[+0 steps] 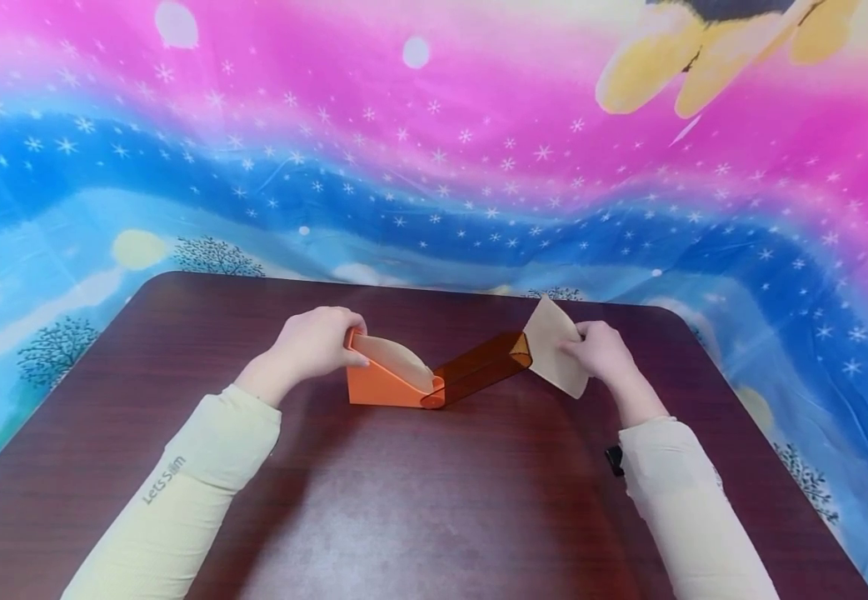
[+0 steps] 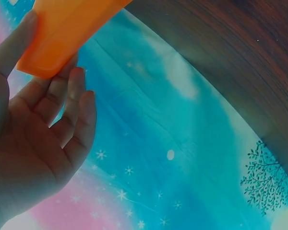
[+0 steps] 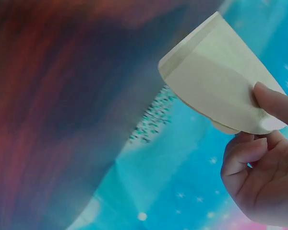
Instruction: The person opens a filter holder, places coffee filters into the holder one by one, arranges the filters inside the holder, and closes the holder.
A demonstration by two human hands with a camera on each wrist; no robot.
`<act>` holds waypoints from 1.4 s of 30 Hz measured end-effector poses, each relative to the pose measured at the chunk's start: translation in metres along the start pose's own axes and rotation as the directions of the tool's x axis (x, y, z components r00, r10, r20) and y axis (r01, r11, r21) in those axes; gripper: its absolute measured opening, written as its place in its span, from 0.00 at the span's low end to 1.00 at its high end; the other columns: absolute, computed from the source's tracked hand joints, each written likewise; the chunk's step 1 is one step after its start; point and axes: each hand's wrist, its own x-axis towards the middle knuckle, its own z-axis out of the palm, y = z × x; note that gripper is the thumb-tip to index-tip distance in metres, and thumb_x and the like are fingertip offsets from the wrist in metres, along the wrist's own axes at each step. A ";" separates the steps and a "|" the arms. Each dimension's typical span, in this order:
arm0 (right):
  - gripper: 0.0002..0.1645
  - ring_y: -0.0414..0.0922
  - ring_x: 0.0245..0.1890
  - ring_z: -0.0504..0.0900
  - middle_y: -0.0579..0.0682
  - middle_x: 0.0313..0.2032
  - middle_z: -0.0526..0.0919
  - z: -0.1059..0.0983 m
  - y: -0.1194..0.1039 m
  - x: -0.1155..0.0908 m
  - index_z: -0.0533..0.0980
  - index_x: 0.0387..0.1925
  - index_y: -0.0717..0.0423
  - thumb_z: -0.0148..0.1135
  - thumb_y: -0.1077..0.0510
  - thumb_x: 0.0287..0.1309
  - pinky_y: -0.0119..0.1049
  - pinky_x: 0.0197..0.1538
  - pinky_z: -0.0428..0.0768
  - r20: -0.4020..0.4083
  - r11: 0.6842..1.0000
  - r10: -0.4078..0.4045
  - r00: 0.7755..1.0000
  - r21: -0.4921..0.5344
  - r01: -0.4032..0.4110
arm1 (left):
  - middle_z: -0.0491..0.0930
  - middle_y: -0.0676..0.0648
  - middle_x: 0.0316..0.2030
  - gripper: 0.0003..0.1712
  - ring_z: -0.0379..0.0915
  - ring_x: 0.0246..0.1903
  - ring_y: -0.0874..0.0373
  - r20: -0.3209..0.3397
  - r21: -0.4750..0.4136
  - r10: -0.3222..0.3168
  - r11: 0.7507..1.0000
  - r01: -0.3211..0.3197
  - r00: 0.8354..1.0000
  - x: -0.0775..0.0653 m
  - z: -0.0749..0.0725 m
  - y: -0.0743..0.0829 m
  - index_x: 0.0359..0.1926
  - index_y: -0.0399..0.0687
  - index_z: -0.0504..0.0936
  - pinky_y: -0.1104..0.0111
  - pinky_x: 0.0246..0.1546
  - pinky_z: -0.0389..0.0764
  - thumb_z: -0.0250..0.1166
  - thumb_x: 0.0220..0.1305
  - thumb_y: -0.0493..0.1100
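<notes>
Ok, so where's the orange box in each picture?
Head: the orange box is near the middle, held by the left hand.
Left wrist: the orange box is at the top left, in that same hand.
Right wrist: not in it.
All three share the brown table: lower part in head, top right in left wrist, left side in right wrist.

The right hand (image 3: 269, 175) pinches a cream paper (image 3: 213, 79) between thumb and fingers, a narrow band running along one edge. Behind are a dark reddish-brown table (image 3: 62, 96) and a blue cloth (image 3: 175, 158) printed with white snowflakes (image 3: 213, 160).
</notes>
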 end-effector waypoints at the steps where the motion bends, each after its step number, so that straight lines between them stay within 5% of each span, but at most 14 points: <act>1: 0.18 0.50 0.32 0.77 0.63 0.35 0.82 -0.003 -0.001 -0.001 0.77 0.41 0.68 0.59 0.55 0.58 0.35 0.31 0.71 -0.008 1.000 -0.008 1.000 0.008 0.008 | 0.79 0.50 0.29 0.19 0.72 0.32 0.56 0.000 -0.002 0.000 1.000 0.000 1.000 0.000 0.000 0.000 0.41 0.47 0.82 0.59 0.34 0.77 0.72 0.49 0.50; 17: 0.21 0.57 0.39 0.81 0.67 0.42 0.81 -0.038 -0.024 -0.023 0.75 0.46 0.67 0.58 0.53 0.61 0.44 0.39 0.78 -0.060 0.996 -0.068 0.996 0.058 0.071 | 0.78 0.51 0.27 0.19 0.72 0.31 0.56 0.014 0.011 -0.002 1.000 0.002 1.000 0.000 -0.003 0.000 0.39 0.49 0.82 0.60 0.33 0.75 0.73 0.48 0.52; 35: 0.18 0.46 0.30 0.81 0.61 0.34 0.84 -0.050 -0.035 -0.032 0.79 0.38 0.65 0.60 0.52 0.59 0.33 0.32 0.74 -0.140 0.990 -0.117 0.983 0.064 0.127 | 0.77 0.51 0.26 0.18 0.71 0.30 0.56 0.011 0.006 0.005 1.000 -0.005 1.000 0.000 -0.002 0.000 0.38 0.49 0.81 0.60 0.32 0.75 0.73 0.48 0.51; 42: 0.20 0.52 0.35 0.81 0.64 0.38 0.83 -0.054 -0.046 -0.036 0.78 0.42 0.65 0.60 0.51 0.59 0.34 0.34 0.73 -0.157 0.988 -0.118 0.980 0.078 0.131 | 0.78 0.51 0.27 0.18 0.72 0.30 0.56 0.010 -0.001 0.005 1.000 -0.005 1.000 -0.001 -0.001 0.001 0.38 0.48 0.81 0.60 0.34 0.76 0.73 0.48 0.51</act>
